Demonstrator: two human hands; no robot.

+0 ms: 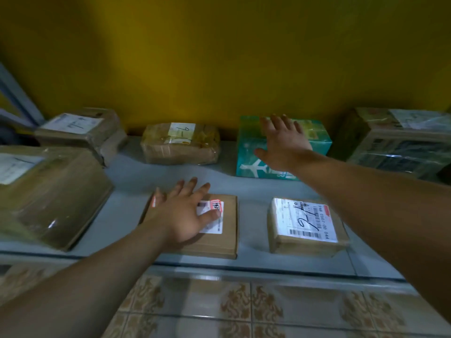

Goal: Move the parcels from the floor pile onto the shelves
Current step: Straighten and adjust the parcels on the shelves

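Note:
A pale grey shelf carries several parcels. My left hand lies flat, fingers spread, on a flat brown cardboard parcel with a white label near the shelf's front edge. My right hand reaches further back, fingers straight and spread, over the top of a teal box printed with a white airplane; whether it touches the box is unclear. A small brown parcel with a large barcode label sits to the right of the flat one.
A big taped brown box fills the shelf's left side, with another labelled box behind it. A plastic-wrapped parcel stands at the back centre and a dark wrapped box at the right. Yellow wall behind; patterned tiled floor below.

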